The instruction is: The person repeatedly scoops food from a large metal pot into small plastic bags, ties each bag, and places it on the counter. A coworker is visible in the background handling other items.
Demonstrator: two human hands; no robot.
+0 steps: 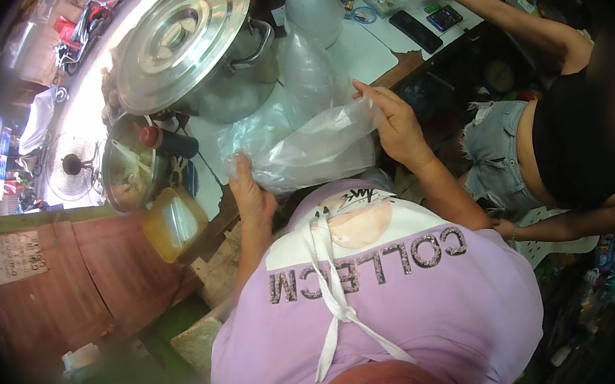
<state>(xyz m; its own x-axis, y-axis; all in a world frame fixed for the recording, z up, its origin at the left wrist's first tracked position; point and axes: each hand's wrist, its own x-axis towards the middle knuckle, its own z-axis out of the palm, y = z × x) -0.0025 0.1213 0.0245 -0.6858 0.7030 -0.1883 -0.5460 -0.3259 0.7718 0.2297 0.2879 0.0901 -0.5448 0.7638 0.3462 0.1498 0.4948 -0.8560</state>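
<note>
A clear plastic bag (319, 145) stretches between my two hands in front of my chest. My left hand (250, 194) is closed on its lower left end, thumb on top. At the upper right end, my right hand (398, 130) pinches the bag between thumb and fingers. Beyond it on the white table stand more puffed-up clear plastic bags (308, 66). What they hold, if anything, I cannot make out. Left of them is a large metal pot (232, 88) under a tilted-looking round lid (181, 43).
A dark bottle with a red cap (171, 142), a metal bowl with utensils (128, 167) and a yellow container (175, 224) stand at the left. A phone (415, 32) and a calculator (444, 18) lie at the far right. Another person in denim shorts (504, 152) is at the right.
</note>
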